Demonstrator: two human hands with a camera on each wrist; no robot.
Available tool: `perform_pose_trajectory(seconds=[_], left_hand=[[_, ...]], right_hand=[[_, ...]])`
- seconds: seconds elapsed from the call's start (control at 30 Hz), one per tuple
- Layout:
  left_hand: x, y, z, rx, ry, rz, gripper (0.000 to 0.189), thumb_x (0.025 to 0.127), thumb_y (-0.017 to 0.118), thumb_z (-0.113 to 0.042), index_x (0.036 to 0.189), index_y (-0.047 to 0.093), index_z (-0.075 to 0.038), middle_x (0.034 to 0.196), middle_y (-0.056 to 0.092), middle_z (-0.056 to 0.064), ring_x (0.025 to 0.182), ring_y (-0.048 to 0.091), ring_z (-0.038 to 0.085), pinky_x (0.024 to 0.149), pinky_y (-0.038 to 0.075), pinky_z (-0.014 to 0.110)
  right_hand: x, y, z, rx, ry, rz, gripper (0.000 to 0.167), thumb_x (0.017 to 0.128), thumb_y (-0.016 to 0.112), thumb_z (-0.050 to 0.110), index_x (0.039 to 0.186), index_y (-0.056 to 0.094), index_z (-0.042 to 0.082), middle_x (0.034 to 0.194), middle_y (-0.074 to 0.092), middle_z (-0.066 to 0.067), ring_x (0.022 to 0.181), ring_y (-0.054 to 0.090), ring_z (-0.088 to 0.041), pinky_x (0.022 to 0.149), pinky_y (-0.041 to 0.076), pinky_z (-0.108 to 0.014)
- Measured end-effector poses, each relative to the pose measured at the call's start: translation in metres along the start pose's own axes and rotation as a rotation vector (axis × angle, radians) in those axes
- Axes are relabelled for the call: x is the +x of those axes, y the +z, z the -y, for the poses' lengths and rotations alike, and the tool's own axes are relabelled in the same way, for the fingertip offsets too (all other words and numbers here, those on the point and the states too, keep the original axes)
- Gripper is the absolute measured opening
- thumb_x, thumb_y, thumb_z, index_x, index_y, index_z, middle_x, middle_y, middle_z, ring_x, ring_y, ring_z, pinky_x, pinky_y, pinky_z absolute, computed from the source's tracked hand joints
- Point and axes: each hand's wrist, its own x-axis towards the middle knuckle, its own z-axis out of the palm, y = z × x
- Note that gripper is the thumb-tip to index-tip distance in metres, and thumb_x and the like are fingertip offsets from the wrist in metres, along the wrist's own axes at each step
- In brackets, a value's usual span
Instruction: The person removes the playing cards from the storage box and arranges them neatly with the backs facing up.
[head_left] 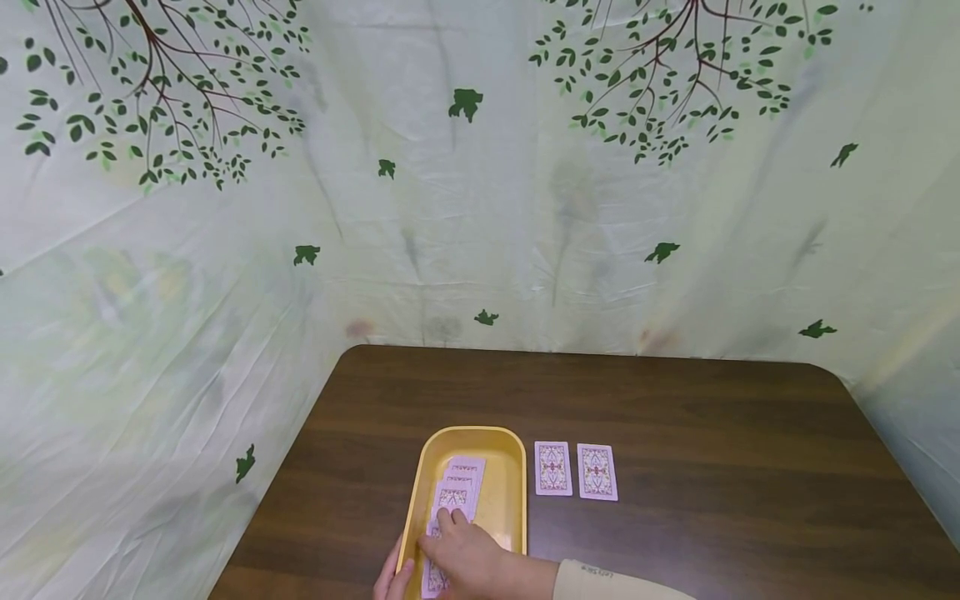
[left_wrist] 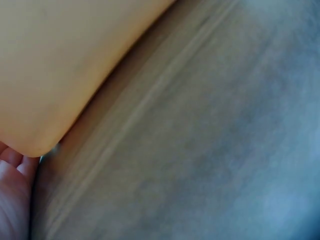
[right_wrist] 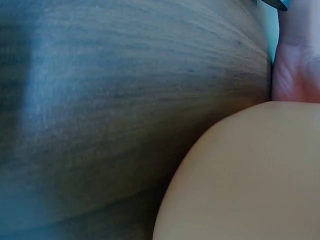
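Several purple-patterned rectangular cards (head_left: pixel 453 497), likely light and slippery, best edge-pinched, are spread in a yellow round-cornered tray (head_left: pixel 504 492) gripped by the left hand (head_left: pixel 393 578). Any hold by the right hand (head_left: pixel 476 557) cannot be confirmed.

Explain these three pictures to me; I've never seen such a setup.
There's no machine here, just a person working bare-handed. In the wide picture, taken by a camera worn on the head, the left hand holds the left edge of a yellow tray, and the right hand reaches inside, touching overlapping cards; whether it pinches one is unclear. To the tray's right, two more cards lie pattern-side up on the brown table. The other two are blurry views from wrist cameras, each showing part of a hand, the table and what looks like the tray.
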Motion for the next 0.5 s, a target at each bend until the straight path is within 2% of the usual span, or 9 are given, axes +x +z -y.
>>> perform_pose_trajectory(seconds=[0.2, 0.33, 0.5], left_hand=[[0.0, -0.001, 0.002, 0.006, -0.01, -0.013, 0.049, 0.094, 0.042, -0.008, 0.116, 0.054, -0.05, 0.104, 0.055, -0.025, 0.086, 0.056, 0.0, 0.069, 0.046, 0.014], [-0.001, -0.001, 0.002, 0.028, -0.026, -0.044, 0.049, 0.094, 0.042, -0.008, 0.115, 0.054, -0.051, 0.102, 0.057, -0.024, 0.082, 0.057, 0.002, 0.067, 0.047, 0.015], [-0.003, -0.001, 0.0, 0.047, -0.05, -0.052, 0.047, 0.095, 0.042, -0.01, 0.115, 0.054, -0.05, 0.101, 0.057, -0.024, 0.082, 0.057, 0.002, 0.068, 0.047, 0.016]], right_hand=[[-0.001, -0.01, -0.013, 0.021, 0.0, -0.028, 0.058, 0.063, 0.075, 0.052, 0.108, 0.06, 0.02, 0.096, 0.048, -0.006, 0.086, 0.045, -0.018, 0.062, 0.044, -0.019], [-0.002, -0.027, -0.034, 0.049, -0.015, -0.082, 0.061, 0.063, 0.076, 0.049, 0.114, 0.061, 0.018, 0.103, 0.048, -0.009, 0.094, 0.047, -0.02, 0.072, 0.046, -0.023], [-0.007, -0.051, -0.064, 0.13, 0.005, -0.101, 0.062, 0.069, 0.076, 0.042, 0.122, 0.059, 0.016, 0.117, 0.047, -0.015, 0.107, 0.046, -0.023, 0.087, 0.044, -0.028]])
